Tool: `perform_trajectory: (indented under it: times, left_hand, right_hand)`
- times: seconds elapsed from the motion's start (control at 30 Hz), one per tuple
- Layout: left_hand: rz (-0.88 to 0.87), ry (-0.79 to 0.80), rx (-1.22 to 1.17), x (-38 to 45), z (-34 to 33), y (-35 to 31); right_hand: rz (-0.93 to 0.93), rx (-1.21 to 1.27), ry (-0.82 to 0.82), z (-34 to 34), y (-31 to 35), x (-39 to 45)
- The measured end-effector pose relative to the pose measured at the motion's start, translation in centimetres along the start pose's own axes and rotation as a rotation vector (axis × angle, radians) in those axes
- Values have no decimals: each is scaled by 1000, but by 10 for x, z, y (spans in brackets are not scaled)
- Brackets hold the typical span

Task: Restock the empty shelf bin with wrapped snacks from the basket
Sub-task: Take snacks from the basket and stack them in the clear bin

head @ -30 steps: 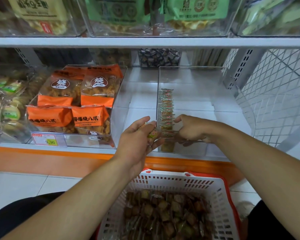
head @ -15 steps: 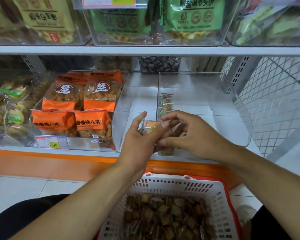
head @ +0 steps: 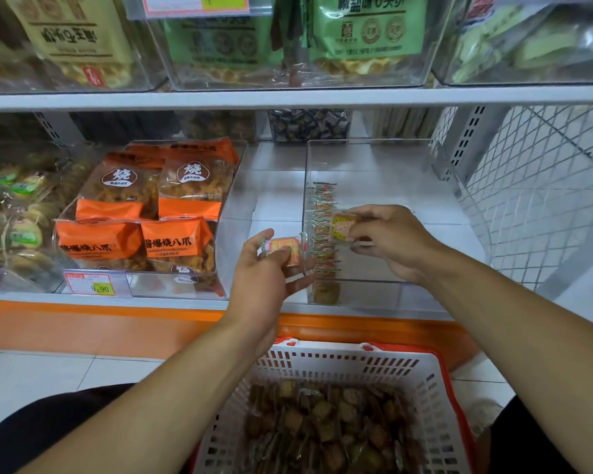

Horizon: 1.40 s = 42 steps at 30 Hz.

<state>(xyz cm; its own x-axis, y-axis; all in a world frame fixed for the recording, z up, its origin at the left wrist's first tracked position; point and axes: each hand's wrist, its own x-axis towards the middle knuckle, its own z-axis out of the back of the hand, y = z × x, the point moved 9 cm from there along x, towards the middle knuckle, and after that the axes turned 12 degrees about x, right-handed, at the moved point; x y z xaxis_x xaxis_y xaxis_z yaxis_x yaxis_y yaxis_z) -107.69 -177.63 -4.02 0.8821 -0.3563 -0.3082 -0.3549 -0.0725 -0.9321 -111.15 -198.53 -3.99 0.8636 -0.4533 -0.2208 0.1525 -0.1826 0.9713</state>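
A clear shelf bin [head: 425, 172] stands on the lower shelf, with a row of wrapped snacks [head: 323, 227] standing on edge along its left wall. My right hand [head: 391, 239] reaches over the bin's front wall and pinches one wrapped snack [head: 343, 226] beside that row. My left hand [head: 267, 268] hovers just left of the bin's front corner and holds a small stack of wrapped snacks [head: 285, 249]. Below, a white basket [head: 322, 362] with a red rim holds several brown wrapped snacks [head: 326, 425].
A clear bin of orange snack bags [head: 151, 213] sits to the left, with a price tag [head: 91, 283] on its front. More bins of biscuits line the far left and the shelf above [head: 288, 97]. A white wire mesh panel [head: 545, 200] closes the right side.
My right hand took one snack from the stack in my left hand and moved right, into the bin. My left hand stayed by the bin's corner.
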Motion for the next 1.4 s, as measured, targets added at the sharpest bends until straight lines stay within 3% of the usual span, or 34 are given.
perform_trajectory:
  times: [0.1, 0.23, 0.37, 0.6, 0.77, 0.93, 1.23, 1.4]
  left_hand:
    - [5, -9, 43, 1, 1, 0]
    - [24, -11, 92, -1, 0, -1]
    - [36, 4, 102, -2, -2, -2]
    - [47, 16, 110, -3, -1, -1]
    - [54, 14, 103, -2, 0, 0]
    - [54, 19, 101, -2, -1, 0]
    - [53, 13, 121, -4, -1, 0]
    - [56, 8, 122, -4, -1, 0]
  right_hand:
    - [14, -28, 83, -11, -4, 1]
    - [182, -499, 16, -10, 4, 0]
    - [245, -530, -25, -10, 11, 3]
    - [258, -802, 116, -25, -3, 6]
    - [225, -808, 93, -24, -4, 11]
    - [-4, -635, 201, -26, -29, 15]
    - [24, -716, 192, -24, -27, 15]
    - [15, -633, 167, -22, -24, 14]
